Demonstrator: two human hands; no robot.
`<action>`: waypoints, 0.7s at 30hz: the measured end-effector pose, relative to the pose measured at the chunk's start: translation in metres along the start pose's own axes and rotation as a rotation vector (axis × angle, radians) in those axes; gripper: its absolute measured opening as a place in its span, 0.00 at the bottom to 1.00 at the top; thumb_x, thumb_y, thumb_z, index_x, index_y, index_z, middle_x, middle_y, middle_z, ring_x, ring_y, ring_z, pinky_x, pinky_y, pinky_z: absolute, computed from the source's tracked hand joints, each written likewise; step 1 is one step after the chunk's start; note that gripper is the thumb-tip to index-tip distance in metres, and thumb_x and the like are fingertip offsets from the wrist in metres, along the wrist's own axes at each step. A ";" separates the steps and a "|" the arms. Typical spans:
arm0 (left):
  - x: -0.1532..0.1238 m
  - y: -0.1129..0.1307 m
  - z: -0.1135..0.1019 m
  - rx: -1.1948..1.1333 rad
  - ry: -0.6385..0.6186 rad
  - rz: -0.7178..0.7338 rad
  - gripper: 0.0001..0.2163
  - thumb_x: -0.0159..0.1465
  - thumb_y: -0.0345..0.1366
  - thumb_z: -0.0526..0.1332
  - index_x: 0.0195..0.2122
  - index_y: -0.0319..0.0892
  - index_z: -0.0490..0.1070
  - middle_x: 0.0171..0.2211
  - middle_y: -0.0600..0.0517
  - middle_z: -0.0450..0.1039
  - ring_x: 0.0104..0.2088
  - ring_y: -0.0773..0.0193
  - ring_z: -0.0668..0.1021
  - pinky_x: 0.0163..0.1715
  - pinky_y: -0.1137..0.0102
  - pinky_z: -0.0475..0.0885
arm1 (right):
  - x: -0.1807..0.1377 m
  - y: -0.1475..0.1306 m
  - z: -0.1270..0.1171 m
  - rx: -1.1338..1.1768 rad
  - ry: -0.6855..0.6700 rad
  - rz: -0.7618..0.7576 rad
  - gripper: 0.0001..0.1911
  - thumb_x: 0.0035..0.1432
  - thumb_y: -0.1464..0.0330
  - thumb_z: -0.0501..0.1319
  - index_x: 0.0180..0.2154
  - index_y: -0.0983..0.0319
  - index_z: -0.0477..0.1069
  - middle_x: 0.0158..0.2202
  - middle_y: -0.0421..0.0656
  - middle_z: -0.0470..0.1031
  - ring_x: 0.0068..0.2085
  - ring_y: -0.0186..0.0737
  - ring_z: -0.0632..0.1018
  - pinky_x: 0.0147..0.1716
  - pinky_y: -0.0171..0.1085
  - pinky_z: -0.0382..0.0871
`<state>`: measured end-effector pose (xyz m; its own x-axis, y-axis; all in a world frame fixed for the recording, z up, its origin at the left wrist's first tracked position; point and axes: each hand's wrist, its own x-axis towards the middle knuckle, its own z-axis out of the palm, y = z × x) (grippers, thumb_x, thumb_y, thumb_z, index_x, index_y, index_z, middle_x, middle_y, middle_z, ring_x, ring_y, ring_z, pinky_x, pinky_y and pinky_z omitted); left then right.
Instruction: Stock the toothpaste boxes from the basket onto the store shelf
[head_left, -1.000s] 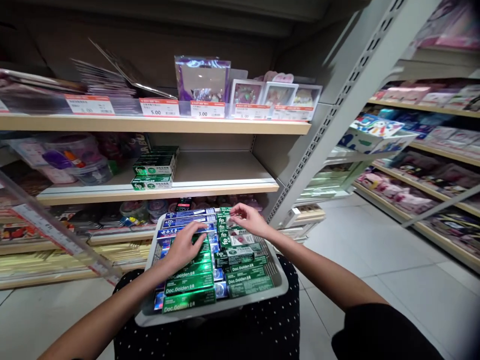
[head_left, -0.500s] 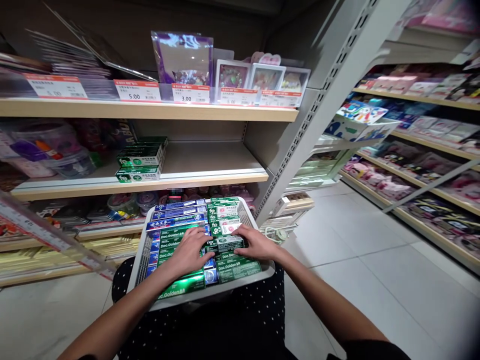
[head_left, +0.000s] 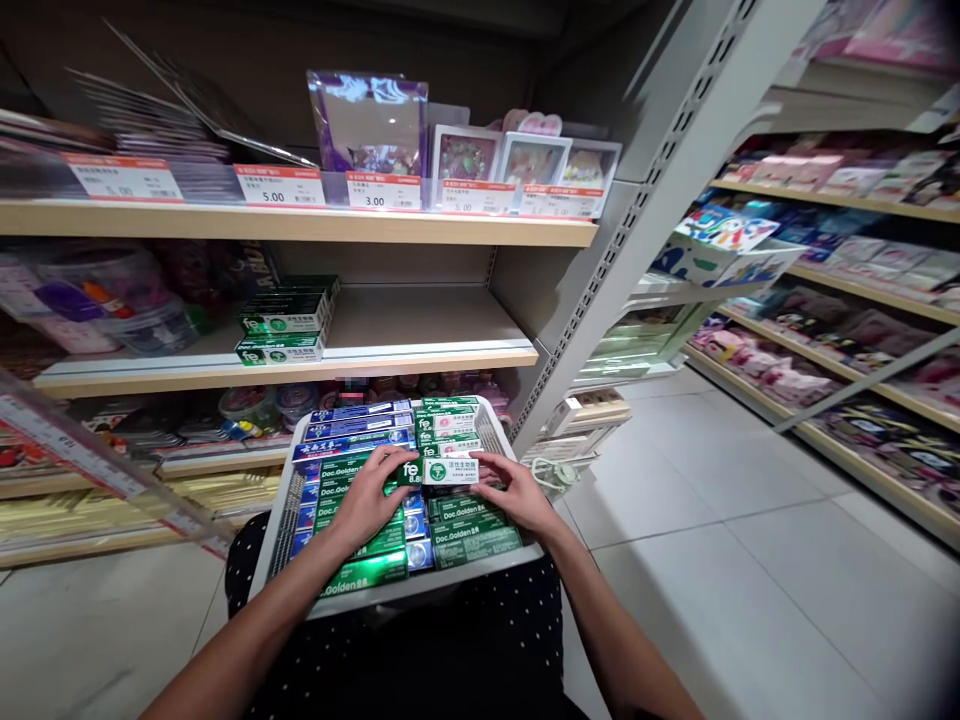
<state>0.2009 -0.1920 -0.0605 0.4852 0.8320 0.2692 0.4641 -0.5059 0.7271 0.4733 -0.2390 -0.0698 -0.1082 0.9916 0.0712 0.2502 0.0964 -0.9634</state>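
Note:
A grey tray [head_left: 276, 520] rests on my lap, packed with green and blue toothpaste boxes. Both hands lift one green-and-white toothpaste box [head_left: 441, 470] just above the pile, held crosswise. My left hand [head_left: 371, 498] pinches its left end. My right hand [head_left: 513, 492] grips its right end. A stack of the same green boxes [head_left: 283, 322] lies on the middle shelf [head_left: 420, 355] ahead, to the left.
A top shelf [head_left: 300, 222] carries price tags and framed packets. Plastic tubs [head_left: 112, 300] stand at the left of the middle shelf. A grey slotted upright [head_left: 637, 230] rises on the right. More stocked shelves [head_left: 840, 300] line a tiled aisle.
Both hands pressed down on the boxes in the tray half a second ago. Now they have raised one green-and-white box off the pile, holding it by its ends.

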 end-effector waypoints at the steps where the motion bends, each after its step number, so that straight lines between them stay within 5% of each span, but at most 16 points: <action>1: 0.000 0.000 0.000 -0.002 0.000 -0.014 0.19 0.62 0.40 0.62 0.55 0.56 0.68 0.53 0.48 0.67 0.52 0.54 0.72 0.49 0.62 0.71 | 0.000 0.001 0.000 0.015 -0.001 0.008 0.25 0.53 0.62 0.66 0.54 0.55 0.70 0.42 0.44 0.77 0.42 0.42 0.78 0.45 0.42 0.74; 6: 0.004 -0.007 0.000 -0.131 0.063 -0.167 0.20 0.61 0.45 0.61 0.55 0.51 0.68 0.48 0.48 0.74 0.41 0.58 0.78 0.44 0.64 0.73 | 0.000 0.008 -0.001 0.071 0.006 0.053 0.27 0.53 0.62 0.67 0.55 0.57 0.69 0.38 0.44 0.78 0.41 0.43 0.79 0.45 0.43 0.75; 15: 0.011 -0.017 0.000 -0.418 0.143 -0.311 0.16 0.57 0.46 0.65 0.43 0.44 0.71 0.42 0.47 0.77 0.41 0.59 0.80 0.42 0.66 0.75 | 0.015 -0.002 -0.003 0.006 0.021 0.038 0.26 0.53 0.61 0.67 0.53 0.58 0.70 0.35 0.42 0.76 0.37 0.41 0.79 0.41 0.41 0.76; 21: 0.038 -0.028 -0.044 -0.443 0.340 -0.320 0.18 0.56 0.48 0.66 0.42 0.42 0.71 0.42 0.46 0.77 0.40 0.58 0.81 0.42 0.64 0.76 | 0.083 -0.034 0.026 -0.112 0.146 -0.148 0.22 0.54 0.61 0.66 0.50 0.59 0.71 0.40 0.44 0.76 0.39 0.40 0.77 0.42 0.40 0.75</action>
<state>0.1736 -0.1366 -0.0430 0.0776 0.9887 0.1284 0.1616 -0.1395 0.9769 0.4306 -0.1627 -0.0383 -0.0135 0.9670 0.2543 0.3482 0.2430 -0.9054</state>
